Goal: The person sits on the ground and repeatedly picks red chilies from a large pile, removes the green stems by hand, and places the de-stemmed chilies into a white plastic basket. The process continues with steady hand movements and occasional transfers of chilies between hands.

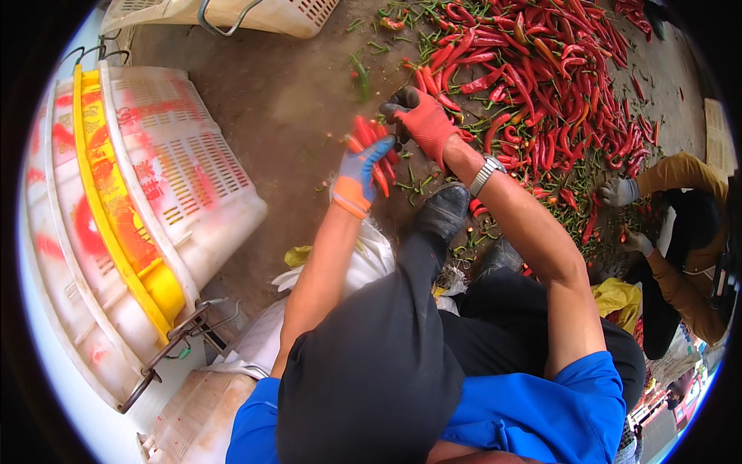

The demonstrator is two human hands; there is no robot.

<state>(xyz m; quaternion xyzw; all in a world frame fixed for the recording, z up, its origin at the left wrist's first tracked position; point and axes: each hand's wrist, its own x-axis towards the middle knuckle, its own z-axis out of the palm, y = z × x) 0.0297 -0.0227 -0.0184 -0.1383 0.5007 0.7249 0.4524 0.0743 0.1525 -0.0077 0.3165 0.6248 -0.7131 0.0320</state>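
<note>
My left hand (pixel 360 171), in a grey-blue glove with an orange cuff, is closed around several red chili peppers (pixel 365 136). My right hand (pixel 420 113) wears a red knit glove with dark fingertips and is just right of that bunch. Its fingers are curled, and whether anything is between them is hidden. A blurred green piece (pixel 360 76), a pepper or a stem, shows above the bunch. Beyond my right hand spreads a large heap of red chili peppers (pixel 533 75) on the ground, with green stems (pixel 414 184) scattered along its near edge.
Stacked white plastic crates (pixel 174 145), with a yellow one (pixel 110 174) among them, stand at left. Another crate (pixel 278 14) is at the top. My shoe (pixel 443 211) is beside the heap. At right, a co-worker's gloved hands (pixel 619 191) reach to the peppers.
</note>
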